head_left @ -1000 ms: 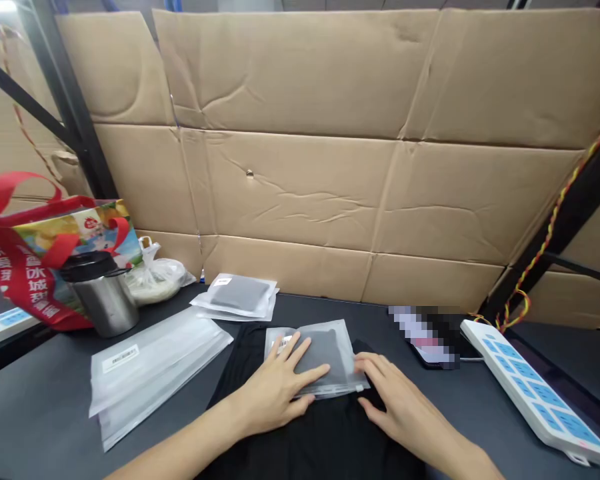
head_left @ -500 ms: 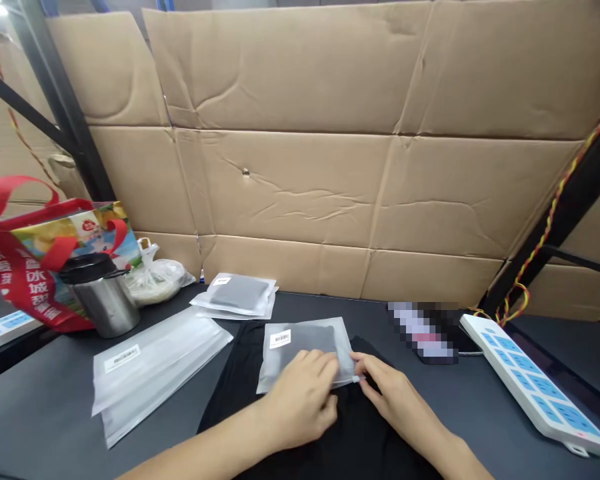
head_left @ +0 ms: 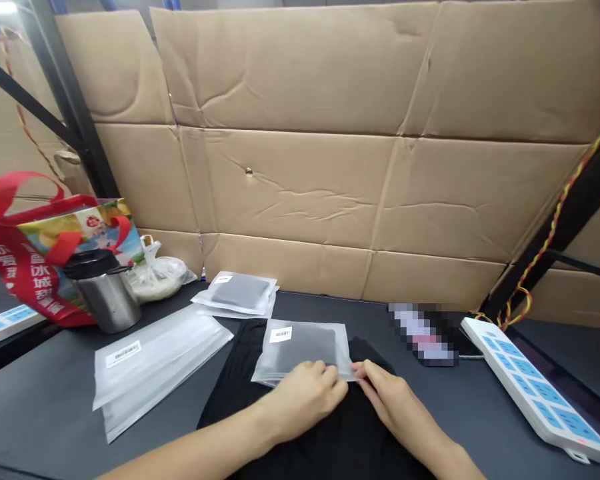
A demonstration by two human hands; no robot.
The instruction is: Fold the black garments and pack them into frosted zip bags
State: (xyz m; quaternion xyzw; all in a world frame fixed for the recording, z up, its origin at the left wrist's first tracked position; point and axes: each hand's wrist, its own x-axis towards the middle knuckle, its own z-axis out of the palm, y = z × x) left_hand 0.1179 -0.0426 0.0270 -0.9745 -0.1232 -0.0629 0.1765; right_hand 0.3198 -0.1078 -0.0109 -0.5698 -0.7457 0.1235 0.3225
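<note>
A frosted zip bag with a barcode label and a dark folded item inside lies in front of me, over black cloth. My left hand has its fingers curled closed on the bag's near edge. At the bag's near right corner, my right hand pinches the edge between thumb and fingers. The left fingertips are partly hidden behind the knuckles. Further back lies a small stack of similar filled bags. Flat frosted bags, one with a barcode label, rest to the left.
At the left stand a steel flask, a red carrier bag and a knotted plastic bag. A white power strip and a pixelated phone-like object lie right. A cardboard wall closes off the back.
My left hand has moved slightly right and down along the bag's near edge, closer to my right hand. The bag's near edge now lies straighter. The camera view has shifted a little.
</note>
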